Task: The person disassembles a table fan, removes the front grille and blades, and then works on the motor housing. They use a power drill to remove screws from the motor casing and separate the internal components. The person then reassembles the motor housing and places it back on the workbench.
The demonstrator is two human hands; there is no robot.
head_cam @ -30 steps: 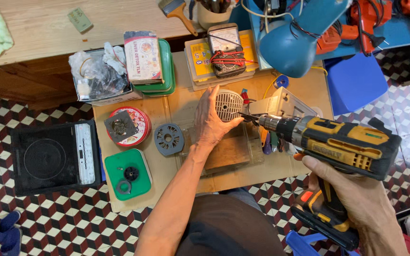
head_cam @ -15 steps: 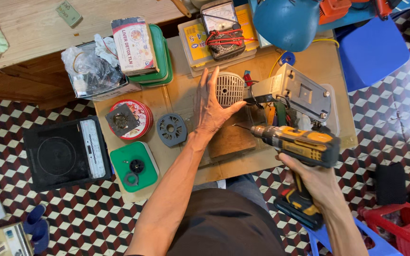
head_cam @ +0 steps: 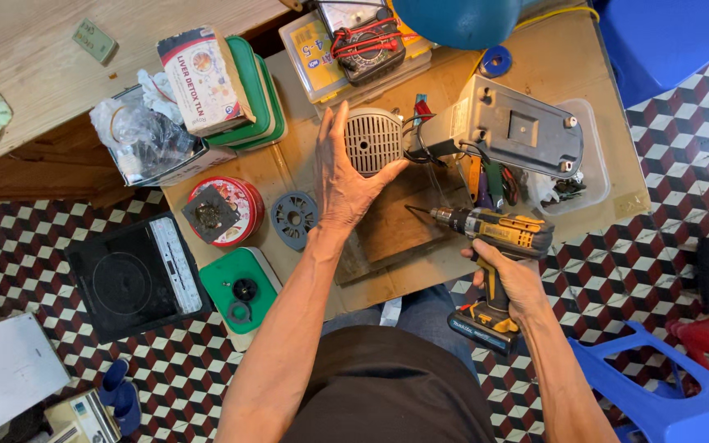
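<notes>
- We note the left hand (head_cam: pixel 346 176) spread open, palm against the round grey vented housing (head_cam: pixel 373 141) at mid-worktop; nothing clasped
- Right hand (head_cam: pixel 512 279) closed round the yellow drill (head_cam: pixel 498 228), at the near edge
- Change: the drill has drawn back from the housing, its bit now clear of it; we judge driving paused

The left hand (head_cam: pixel 348 176) lies flat against a round grey grille (head_cam: pixel 373 141) on the wooden table (head_cam: pixel 609 176), while the right hand (head_cam: pixel 512 279) grips a yellow drill (head_cam: pixel 498 234) (bit pointing left) over a wooden board (head_cam: pixel 400 230).
</notes>
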